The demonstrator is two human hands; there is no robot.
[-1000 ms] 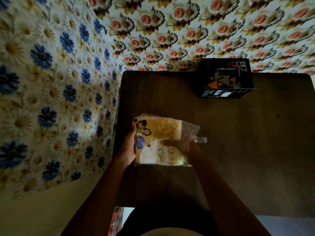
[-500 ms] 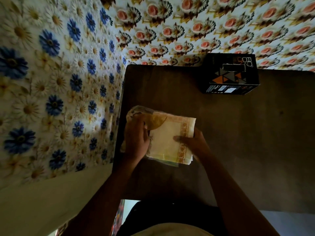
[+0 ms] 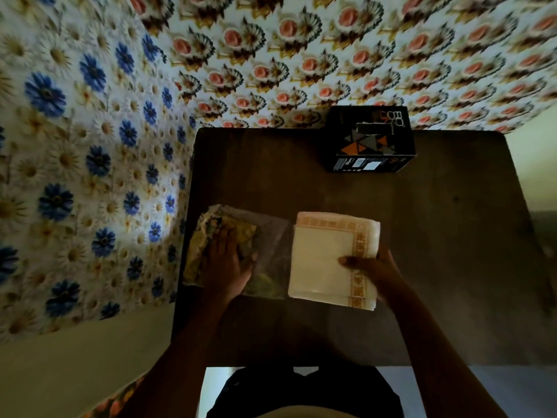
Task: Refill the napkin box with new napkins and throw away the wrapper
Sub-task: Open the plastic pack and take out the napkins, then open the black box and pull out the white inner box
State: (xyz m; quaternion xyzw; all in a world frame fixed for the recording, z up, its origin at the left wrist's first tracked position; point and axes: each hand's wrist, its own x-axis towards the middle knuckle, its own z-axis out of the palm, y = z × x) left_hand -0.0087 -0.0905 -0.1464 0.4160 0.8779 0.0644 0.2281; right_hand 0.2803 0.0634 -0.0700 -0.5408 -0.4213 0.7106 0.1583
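- Our left hand presses flat on the wrapper on the counter.
- Our right hand pinches the napkins.
- The black box sits well apart.

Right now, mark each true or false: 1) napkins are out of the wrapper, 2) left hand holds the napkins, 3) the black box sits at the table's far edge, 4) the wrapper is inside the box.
1) True: the napkins lie clear of the wrapper.
2) False: the right hand grips the napkins; the left hand rests on the wrapper.
3) True: the black box stands at the table's far edge.
4) False: the wrapper lies on the table.
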